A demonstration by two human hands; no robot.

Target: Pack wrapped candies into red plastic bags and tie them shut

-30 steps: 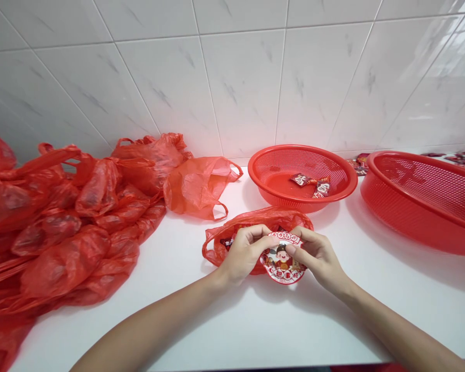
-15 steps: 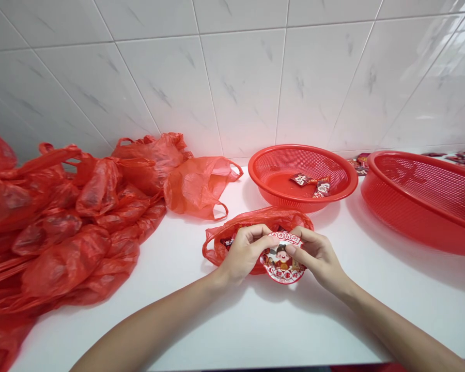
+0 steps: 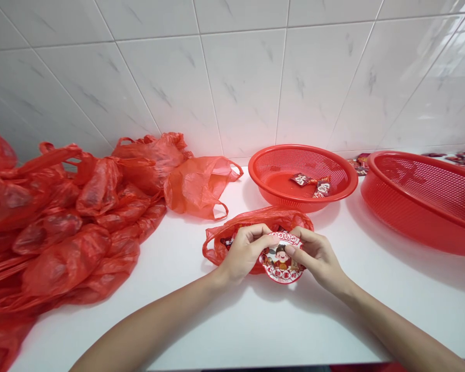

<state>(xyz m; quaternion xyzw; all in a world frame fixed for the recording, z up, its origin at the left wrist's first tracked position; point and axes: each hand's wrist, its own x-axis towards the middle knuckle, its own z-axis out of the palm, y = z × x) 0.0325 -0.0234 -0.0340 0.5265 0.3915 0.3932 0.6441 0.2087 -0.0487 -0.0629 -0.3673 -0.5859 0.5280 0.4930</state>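
While bent over red plastic bag (image 3: 217, 245) on white counter (image 3: 217, 320), pinches round printed label (image 3: 281, 264) at its top edge with left hand (image 3: 243, 254) and right hand (image 3: 318, 258), fingertips closed; just before small red basket (image 3: 302, 148).

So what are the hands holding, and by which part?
Both hands pinch a round cartoon-printed label by its upper edge: left hand on its left side, right hand on its right, against a red plastic bag.

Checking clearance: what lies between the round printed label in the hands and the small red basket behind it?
In the head view, only the red plastic bag, bunched between the round printed label and the small red basket.
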